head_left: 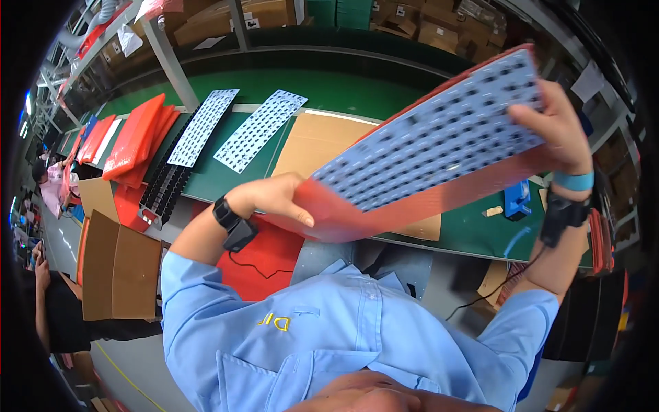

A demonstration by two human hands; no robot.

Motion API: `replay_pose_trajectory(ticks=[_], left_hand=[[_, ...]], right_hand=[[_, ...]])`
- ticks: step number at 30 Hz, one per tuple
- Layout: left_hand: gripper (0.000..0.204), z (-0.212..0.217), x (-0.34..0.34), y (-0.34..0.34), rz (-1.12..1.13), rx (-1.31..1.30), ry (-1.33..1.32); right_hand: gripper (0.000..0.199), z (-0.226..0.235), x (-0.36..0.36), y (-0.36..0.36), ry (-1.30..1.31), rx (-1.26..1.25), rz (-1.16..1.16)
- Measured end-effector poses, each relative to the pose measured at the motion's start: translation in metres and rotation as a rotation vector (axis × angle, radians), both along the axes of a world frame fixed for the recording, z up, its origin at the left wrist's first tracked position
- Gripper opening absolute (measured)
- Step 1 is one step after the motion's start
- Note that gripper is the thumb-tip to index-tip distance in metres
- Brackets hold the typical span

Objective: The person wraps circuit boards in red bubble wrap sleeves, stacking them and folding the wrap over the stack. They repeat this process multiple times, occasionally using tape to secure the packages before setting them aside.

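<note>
One dotted pale panel (432,134), with one red sheet (439,194), is held above the surface (461,226) — right hand (561,130) grasping the panel's right end, left hand (274,196) pinching the sheet's left end. Two similar panels (261,130) lie left of one cardboard sheet (316,144).

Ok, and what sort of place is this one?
Likely a factory floor, perhaps a packing area: a long green workbench, several dotted panels, and an open cardboard box.
</note>
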State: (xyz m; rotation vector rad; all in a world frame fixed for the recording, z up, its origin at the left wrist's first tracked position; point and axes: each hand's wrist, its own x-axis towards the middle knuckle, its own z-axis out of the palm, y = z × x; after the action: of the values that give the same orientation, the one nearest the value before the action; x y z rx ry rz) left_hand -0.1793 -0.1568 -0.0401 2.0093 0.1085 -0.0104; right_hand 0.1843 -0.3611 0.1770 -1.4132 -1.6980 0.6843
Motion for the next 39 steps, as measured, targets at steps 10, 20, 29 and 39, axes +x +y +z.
replay_pose_trajectory(ticks=[10, 20, 29, 39], left_hand=[[0.020, -0.040, -0.084, -0.031, 0.475, -0.186, 0.013], [0.019, -0.031, -0.106, -0.045, 0.486, -0.190, 0.016], [0.021, -0.015, -0.110, -0.048, 0.463, -0.199, 0.014], [0.019, -0.011, -0.095, -0.054, 0.280, -0.084, 0.036]], right_hand=[[0.041, 0.026, 0.063, -0.009, 0.141, 0.027, -0.156], [0.042, 0.024, 0.073, -0.001, 0.162, 0.015, -0.116], [0.044, 0.014, 0.089, -0.005, 0.209, 0.031, -0.113], [0.038, 0.020, 0.080, -0.008, 0.056, 0.038, -0.144]])
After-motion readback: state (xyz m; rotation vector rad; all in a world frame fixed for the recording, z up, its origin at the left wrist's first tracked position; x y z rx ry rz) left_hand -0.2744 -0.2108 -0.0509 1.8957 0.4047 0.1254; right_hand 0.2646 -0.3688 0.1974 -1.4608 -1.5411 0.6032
